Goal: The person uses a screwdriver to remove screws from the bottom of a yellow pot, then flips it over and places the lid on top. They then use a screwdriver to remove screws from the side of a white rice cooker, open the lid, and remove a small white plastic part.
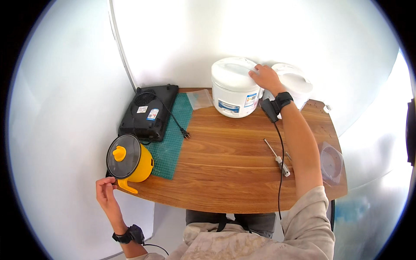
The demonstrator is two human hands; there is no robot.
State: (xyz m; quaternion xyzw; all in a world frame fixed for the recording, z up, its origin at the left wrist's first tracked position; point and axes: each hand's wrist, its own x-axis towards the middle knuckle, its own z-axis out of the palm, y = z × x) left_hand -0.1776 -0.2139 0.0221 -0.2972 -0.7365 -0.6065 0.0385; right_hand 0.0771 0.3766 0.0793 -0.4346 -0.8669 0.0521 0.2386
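Observation:
My right hand (264,78) reaches to the white rice cooker (234,99) at the back, its fingers curled on the right side of the lid. A second white appliance (294,81) stands just right of it, partly hidden by my hand and arm. My left hand (107,190) is at the table's front-left edge, fingers loosely bent and apart, beside the yellow electric pot (143,167) with a dark lid and yellow handle. Its fingertips are close to the pot; whether they touch it is unclear.
On the wooden table (221,173) lie an upturned black cooktop (143,121) with plug, a green mat (167,160), a plastic bag (201,99), a screwdriver (281,165), a clear tray (331,162) and a small white piece (327,108). White walls surround the back and sides.

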